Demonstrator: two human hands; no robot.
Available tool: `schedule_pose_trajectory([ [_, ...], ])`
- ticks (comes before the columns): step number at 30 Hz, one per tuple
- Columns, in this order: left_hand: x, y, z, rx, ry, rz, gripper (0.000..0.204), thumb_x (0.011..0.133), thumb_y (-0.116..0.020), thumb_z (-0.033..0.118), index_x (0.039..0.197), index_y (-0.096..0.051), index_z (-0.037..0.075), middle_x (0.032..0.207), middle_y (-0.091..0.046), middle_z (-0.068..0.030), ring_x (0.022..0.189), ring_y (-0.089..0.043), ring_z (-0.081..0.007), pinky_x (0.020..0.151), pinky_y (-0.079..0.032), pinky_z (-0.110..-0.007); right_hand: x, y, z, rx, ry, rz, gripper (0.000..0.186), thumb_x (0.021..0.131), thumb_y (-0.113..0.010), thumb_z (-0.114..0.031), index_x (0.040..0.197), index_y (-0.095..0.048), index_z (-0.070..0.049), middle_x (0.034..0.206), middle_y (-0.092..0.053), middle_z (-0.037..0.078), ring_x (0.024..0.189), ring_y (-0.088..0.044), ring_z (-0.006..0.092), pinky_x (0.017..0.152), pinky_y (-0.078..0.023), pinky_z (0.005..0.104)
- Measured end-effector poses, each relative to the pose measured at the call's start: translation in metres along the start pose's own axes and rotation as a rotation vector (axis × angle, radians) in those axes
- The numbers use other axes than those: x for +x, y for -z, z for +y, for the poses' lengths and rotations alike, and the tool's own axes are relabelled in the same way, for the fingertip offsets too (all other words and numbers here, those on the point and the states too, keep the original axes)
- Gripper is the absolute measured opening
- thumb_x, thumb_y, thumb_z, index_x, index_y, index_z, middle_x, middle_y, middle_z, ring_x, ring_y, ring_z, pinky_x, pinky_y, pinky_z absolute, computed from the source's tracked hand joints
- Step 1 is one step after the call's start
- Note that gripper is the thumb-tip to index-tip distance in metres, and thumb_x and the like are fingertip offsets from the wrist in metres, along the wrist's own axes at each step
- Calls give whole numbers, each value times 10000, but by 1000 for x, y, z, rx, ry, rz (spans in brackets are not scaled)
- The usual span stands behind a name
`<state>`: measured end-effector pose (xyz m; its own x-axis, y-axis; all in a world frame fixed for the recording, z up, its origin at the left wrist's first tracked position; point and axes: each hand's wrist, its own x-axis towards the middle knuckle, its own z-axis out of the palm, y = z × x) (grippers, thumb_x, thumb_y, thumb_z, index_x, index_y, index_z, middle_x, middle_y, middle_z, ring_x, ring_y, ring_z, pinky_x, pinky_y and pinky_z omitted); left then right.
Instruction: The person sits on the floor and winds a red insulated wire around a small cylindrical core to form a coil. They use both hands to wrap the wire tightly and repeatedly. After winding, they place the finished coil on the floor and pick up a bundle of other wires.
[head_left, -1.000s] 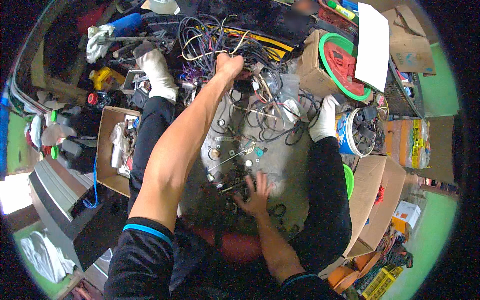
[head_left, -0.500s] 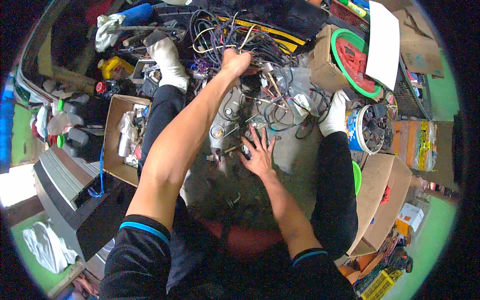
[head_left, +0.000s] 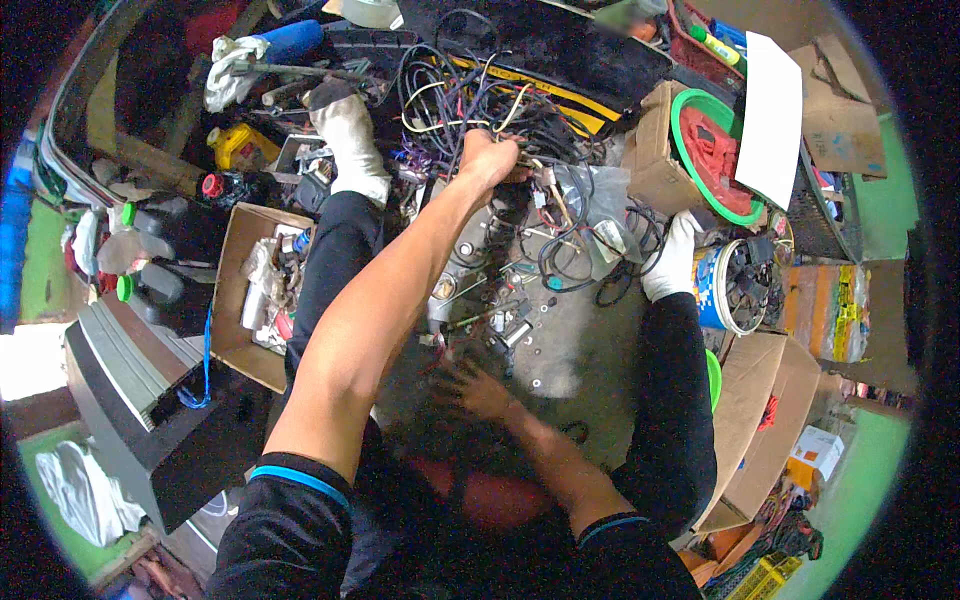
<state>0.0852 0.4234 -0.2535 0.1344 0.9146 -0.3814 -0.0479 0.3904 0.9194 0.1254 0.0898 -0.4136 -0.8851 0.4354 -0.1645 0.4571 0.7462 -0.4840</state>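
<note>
My left hand (head_left: pixel 488 158) is closed at the near side of a tangled bundle of cables (head_left: pixel 455 90), mostly black with a few cream ones. Its fingertips are partly hidden, but it appears to grip the cables. Low over the floor (head_left: pixel 570 350), in shadow, my right hand (head_left: pixel 470 388) has its fingers spread and holds nothing. Just beyond it lie small metal parts (head_left: pixel 512 330), screws and bits of hardware. A clear plastic bag (head_left: pixel 600 235) and loose black cable (head_left: pixel 550 262) rest to the right of my left hand.
My feet in white socks (head_left: pixel 345 135) flank the pile. On the left stands a cardboard box (head_left: pixel 232 300) of parts; on the right are a bucket (head_left: pixel 712 285) of dark pieces, a green basin (head_left: pixel 683 125) with red contents and a large open carton (head_left: pixel 755 400).
My right hand has drawn back toward me and left, away from the small metal parts, uncovering them. My left hand stays at the cable bundle; the whole view has shifted slightly.
</note>
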Motion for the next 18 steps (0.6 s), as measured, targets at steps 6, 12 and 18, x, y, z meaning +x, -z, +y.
schedule_pose_trajectory([
  [6,-3,-2,1,17,-5,-42,311,794,-457,-41,1045,-641,-46,871,-669,-175,662,-672,-243,601,-572,-359,15,11,58,-127,-290,326,415,852,-597,-314,1256,-592,-218,1468,-399,59,1412,-264,317,1127,-180,610],
  [12,-3,-2,-4,20,-10,-44,266,812,-475,-37,1022,-636,-54,864,-673,-175,657,-674,-248,601,-575,-361,45,-14,-15,262,-29,423,431,835,-610,-291,1258,-594,-216,1477,-394,56,1402,-285,322,1152,-148,598],
  [18,-11,22,-12,-8,77,-179,288,857,-512,-10,1136,-568,-58,891,-678,-179,678,-696,-239,577,-581,-304,43,-32,5,320,-68,297,440,816,-588,-201,1250,-601,-276,1452,-440,18,1382,-332,298,1147,-233,542],
])
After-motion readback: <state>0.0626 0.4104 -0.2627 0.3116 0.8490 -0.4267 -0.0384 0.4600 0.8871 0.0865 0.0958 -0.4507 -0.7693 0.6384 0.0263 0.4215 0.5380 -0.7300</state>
